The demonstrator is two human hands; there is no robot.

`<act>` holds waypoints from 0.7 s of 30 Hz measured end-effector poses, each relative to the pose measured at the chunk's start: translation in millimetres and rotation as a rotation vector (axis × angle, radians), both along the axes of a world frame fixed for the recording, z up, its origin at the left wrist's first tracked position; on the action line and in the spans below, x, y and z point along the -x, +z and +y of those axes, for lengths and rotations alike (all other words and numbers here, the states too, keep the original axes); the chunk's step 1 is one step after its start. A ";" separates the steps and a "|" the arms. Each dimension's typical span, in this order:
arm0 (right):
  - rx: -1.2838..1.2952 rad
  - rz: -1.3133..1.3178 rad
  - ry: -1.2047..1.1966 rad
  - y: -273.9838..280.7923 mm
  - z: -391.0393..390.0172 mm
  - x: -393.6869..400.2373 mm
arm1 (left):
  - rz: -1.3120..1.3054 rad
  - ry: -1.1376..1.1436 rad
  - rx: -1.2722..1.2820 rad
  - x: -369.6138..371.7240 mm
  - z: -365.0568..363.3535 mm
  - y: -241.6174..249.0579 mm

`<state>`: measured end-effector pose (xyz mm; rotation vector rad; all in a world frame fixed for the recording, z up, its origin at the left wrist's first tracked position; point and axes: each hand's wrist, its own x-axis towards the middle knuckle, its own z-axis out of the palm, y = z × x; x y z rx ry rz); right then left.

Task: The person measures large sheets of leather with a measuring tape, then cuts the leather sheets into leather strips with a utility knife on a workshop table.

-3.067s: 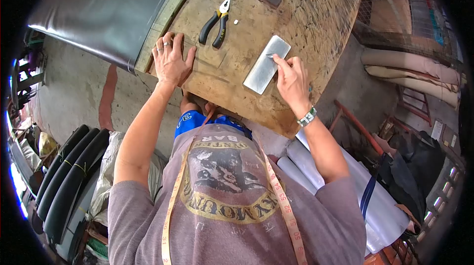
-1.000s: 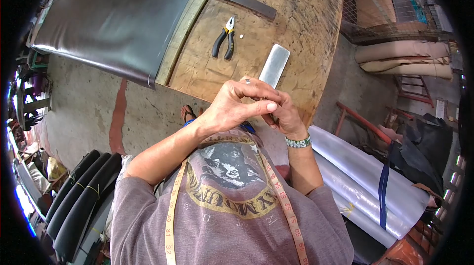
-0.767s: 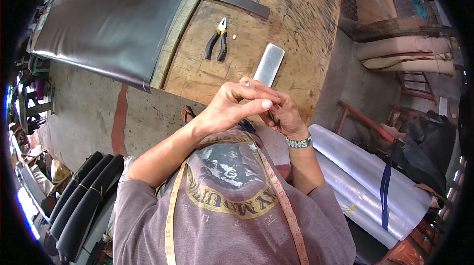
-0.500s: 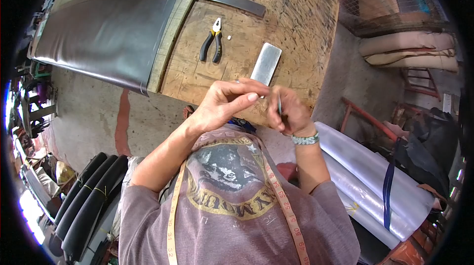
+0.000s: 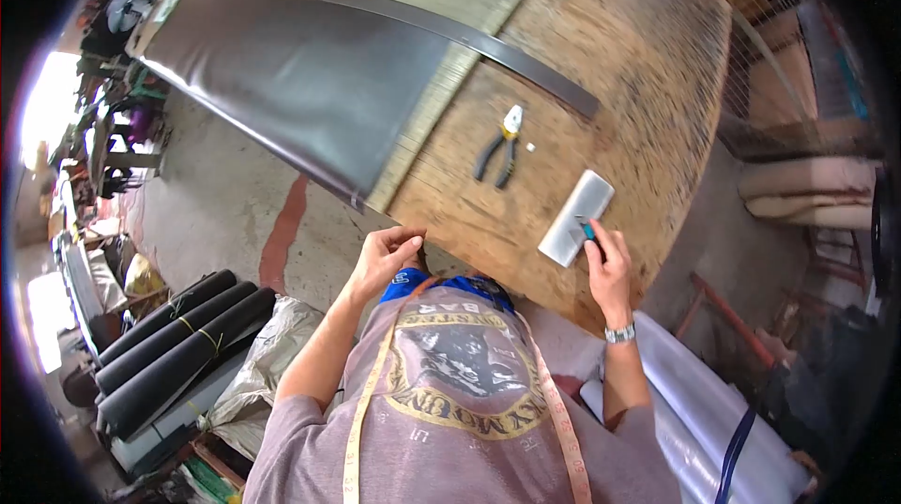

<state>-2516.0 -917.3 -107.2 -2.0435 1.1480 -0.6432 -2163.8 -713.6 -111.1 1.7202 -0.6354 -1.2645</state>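
Note:
My right hand (image 5: 610,265) grips a small tool with a teal handle (image 5: 588,231), its dark tip over a flat silvery block (image 5: 576,219) on the wooden table (image 5: 648,129). Near the table's front edge, my left hand (image 5: 387,258) is raised with thumb and fingertips pinched; whatever it holds, if anything, is too small to make out. Pliers with black handles (image 5: 498,157) lie on the wood, and a tiny white piece (image 5: 530,146) is beside them.
Dark sheet material (image 5: 300,82) covers the table's left part, with a long metal strip (image 5: 526,65) across it. Black rolls (image 5: 178,344) lie at lower left, clear plastic rolls (image 5: 694,410) at lower right. Folded brown material (image 5: 807,192) sits at right.
My hands have moved apart. The right one has reached over the silvery block with the tool, while the left has drawn back to the left. The view has shifted too.

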 end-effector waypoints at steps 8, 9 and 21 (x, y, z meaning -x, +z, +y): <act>-0.075 -0.141 -0.171 -15.3 11.0 -219.4 | -0.379 0.162 0.011 -164.2 -25.1 1.7; -0.039 -0.104 -0.168 -26.7 11.5 -242.8 | -0.440 0.174 0.067 -193.2 -35.6 -3.0; 0.276 0.520 -0.459 -48.8 13.7 -347.6 | -1.354 0.039 0.265 -530.1 -186.0 -53.0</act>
